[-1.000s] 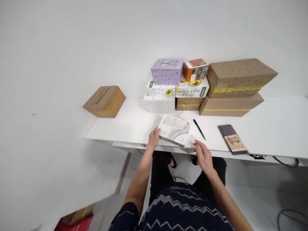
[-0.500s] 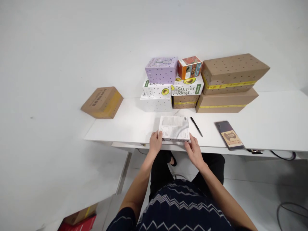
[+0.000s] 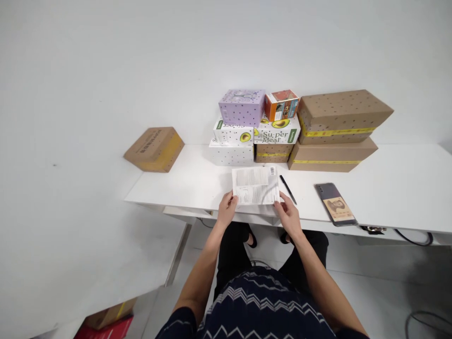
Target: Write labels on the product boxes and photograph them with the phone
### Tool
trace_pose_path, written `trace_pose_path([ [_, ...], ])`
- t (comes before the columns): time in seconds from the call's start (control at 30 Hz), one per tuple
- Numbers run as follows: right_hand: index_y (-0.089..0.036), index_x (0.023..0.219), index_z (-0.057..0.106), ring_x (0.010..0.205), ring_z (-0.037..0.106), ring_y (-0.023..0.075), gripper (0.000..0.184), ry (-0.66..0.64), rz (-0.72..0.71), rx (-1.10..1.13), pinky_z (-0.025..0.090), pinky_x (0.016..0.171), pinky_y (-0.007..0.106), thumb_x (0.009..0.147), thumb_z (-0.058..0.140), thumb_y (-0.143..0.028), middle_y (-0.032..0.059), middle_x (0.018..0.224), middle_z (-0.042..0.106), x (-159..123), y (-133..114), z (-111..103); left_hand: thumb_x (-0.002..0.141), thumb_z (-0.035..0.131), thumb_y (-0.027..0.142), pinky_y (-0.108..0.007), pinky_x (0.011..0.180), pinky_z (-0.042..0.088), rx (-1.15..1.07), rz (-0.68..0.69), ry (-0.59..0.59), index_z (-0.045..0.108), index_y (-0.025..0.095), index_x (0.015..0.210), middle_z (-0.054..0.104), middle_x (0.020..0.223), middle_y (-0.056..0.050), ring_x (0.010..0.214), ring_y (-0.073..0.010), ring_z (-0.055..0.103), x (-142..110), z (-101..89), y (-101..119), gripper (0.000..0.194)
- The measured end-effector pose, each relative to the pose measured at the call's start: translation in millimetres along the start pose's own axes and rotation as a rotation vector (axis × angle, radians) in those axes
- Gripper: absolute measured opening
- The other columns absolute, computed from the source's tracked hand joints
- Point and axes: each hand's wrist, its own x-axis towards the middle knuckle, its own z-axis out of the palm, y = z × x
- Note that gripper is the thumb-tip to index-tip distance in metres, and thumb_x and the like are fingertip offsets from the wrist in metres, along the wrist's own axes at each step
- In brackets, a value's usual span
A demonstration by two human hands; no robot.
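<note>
A white box (image 3: 255, 186) with grey printed text and a barcode is held at the front of the white table, its printed face toward me. My left hand (image 3: 227, 208) grips its lower left corner, thumb on the printed face. At the lower right corner, my right hand (image 3: 287, 214) grips it the same way. Just right of the box lies a black pen (image 3: 288, 189). Farther right rests a phone (image 3: 335, 204) with a picture on its back.
Behind stand stacked boxes: a purple box (image 3: 242, 108), an orange box (image 3: 281, 105), white avocado-print boxes (image 3: 277, 133) and large brown cartons (image 3: 344, 117) with yellow tape. One brown carton (image 3: 154, 149) sits at the table's left end. A cable (image 3: 415, 238) hangs by the front edge.
The box has tipped so its printed face turns more toward me, and its front side no longer shows. My right hand has closed on its corner. The view has shifted slightly.
</note>
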Motion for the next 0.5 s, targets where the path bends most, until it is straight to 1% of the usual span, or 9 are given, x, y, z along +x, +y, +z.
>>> trace_pose_path([
  [0.03, -0.018, 0.131, 0.053, 0.075, 0.059, 0.0178, 0.053, 0.005, 0.007, 0.011, 0.05, 0.067, 0.032, 0.085, 0.053, -0.044, 0.0088, 0.098, 0.066, 1, 1, 0, 0.086, 0.05, 0.049, -0.031, 0.09, 0.045, -0.027, 0.036, 0.003, 0.062, 0.024, 0.117, 0.062, 0.117, -0.009, 0.106, -0.0212, 0.058, -2, 0.6, -2, 0.042],
  [0.1, -0.016, 0.127, 0.056, 0.068, 0.057, 0.0168, 0.051, 0.026, 0.029, 0.007, 0.048, 0.062, 0.03, 0.084, 0.054, -0.042, 0.0049, 0.081, 0.065, 2, 6, 0, 0.085, 0.051, 0.046, -0.032, 0.096, 0.043, -0.061, 0.088, 0.006, 0.057, 0.023, 0.124, 0.06, 0.124, -0.01, 0.113, -0.0213, 0.056, -5, 3.0, -9, 0.045],
  [0.23, -0.014, 0.12, 0.059, 0.052, 0.045, 0.0132, 0.048, 0.047, 0.066, -0.06, 0.042, 0.053, 0.028, 0.083, 0.053, -0.043, -0.0028, 0.059, 0.053, -1, 14, -1, 0.084, 0.054, 0.041, -0.033, 0.098, 0.043, -0.073, 0.072, 0.018, 0.06, 0.021, 0.12, 0.062, 0.121, -0.01, 0.112, -0.021, 0.058, -12, 7.3, -20, 0.042],
  [0.3, -0.015, 0.119, 0.061, 0.051, 0.044, 0.0131, 0.047, 0.04, 0.079, -0.077, 0.04, 0.052, 0.027, 0.084, 0.051, -0.045, -0.0037, 0.056, 0.05, -2, 16, -2, 0.083, 0.052, 0.037, -0.032, 0.096, 0.044, -0.084, 0.038, 0.013, 0.062, 0.021, 0.116, 0.064, 0.115, -0.009, 0.108, -0.0207, 0.059, -15, 6.1, -18, 0.038],
  [0.4, -0.014, 0.118, 0.061, 0.058, 0.051, 0.0154, 0.047, 0.023, 0.104, -0.063, 0.043, 0.056, 0.028, 0.085, 0.049, -0.046, -0.0009, 0.061, 0.056, -2, 13, -5, 0.081, 0.049, 0.032, -0.033, 0.095, 0.045, -0.124, -0.026, -0.012, 0.067, 0.021, 0.108, 0.067, 0.108, -0.006, 0.104, -0.022, 0.06, -13, -0.5, -7, 0.035],
  [0.47, -0.014, 0.116, 0.062, 0.063, 0.055, 0.0169, 0.047, 0.029, 0.116, -0.043, 0.045, 0.061, 0.029, 0.087, 0.047, -0.048, 0.0015, 0.066, 0.059, -2, 8, -7, 0.08, 0.048, 0.034, -0.035, 0.091, 0.047, -0.2, -0.079, 0.018, 0.069, 0.02, 0.107, 0.068, 0.109, -0.007, 0.104, -0.0234, 0.06, -8, -6.4, 2, 0.037],
  [0.5, -0.014, 0.114, 0.063, 0.066, 0.056, 0.0173, 0.047, 0.042, 0.112, -0.037, 0.046, 0.062, 0.03, 0.087, 0.046, -0.049, 0.0027, 0.068, 0.061, -1, 5, -7, 0.08, 0.047, 0.038, -0.035, 0.088, 0.049, -0.24, -0.1, 0.04, 0.068, 0.019, 0.109, 0.067, 0.112, -0.008, 0.102, -0.0236, 0.06, -5, -9.3, 7, 0.041],
])
